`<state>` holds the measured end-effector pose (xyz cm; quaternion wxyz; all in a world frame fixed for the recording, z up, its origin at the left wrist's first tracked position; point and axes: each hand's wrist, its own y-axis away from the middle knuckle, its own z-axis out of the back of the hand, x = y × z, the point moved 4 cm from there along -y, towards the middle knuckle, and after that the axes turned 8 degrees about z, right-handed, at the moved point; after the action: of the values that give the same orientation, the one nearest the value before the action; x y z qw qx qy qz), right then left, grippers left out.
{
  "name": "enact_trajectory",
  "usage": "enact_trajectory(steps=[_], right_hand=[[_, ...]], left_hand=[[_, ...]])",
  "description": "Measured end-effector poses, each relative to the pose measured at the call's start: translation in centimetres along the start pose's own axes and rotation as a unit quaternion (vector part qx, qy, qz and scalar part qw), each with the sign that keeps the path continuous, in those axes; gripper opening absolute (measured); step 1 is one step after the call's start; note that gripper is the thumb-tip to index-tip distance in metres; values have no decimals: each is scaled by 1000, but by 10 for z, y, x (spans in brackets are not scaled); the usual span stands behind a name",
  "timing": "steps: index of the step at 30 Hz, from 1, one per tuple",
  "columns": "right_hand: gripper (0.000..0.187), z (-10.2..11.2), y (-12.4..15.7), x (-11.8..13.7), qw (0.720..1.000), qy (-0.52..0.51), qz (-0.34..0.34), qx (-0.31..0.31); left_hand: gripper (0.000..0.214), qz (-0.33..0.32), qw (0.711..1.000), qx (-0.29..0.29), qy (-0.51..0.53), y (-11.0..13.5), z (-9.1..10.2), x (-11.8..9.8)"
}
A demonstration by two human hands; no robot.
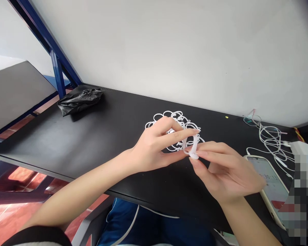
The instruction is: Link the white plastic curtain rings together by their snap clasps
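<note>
Gripping a white ring (194, 146) between index finger and thumb of the left hand (155, 140), pinching its lower edge with the right hand (224, 171), holding it above the black tabletop (118, 126), before piled white rings (180, 119)

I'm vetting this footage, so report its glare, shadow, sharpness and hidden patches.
Head view: pale sheen on the left of the flat black tabletop, darker shadow beside the crinkled black plastic bag; head view: fine detail washed out on the held white plastic ring; head view: dark upper-right corner, coarse pixel blocks hiding part of the lower right.
</note>
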<state>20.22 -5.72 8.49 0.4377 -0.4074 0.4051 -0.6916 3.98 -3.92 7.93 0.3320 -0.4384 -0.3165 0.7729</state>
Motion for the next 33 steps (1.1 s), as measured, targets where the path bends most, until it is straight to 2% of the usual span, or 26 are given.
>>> enact_trajectory(steps=[9,18,25,33], right_hand=[[35,0,-1,1,999,21,9,26],[40,-2,2,-3,1000,-11,11,-1],[32,-2,1,-1,1000,-7,-13,4],[36,-3,5,-7,999,-31,-15,0]], left_hand=[[31,-3,1000,-5,-18,2,-2,0],[31,-5,1000,-11,-10,2,-1,-1],[29,-19,999,-34,-20,2,-1,-1],[24,-11,999,-33,-41,-1,5,3]])
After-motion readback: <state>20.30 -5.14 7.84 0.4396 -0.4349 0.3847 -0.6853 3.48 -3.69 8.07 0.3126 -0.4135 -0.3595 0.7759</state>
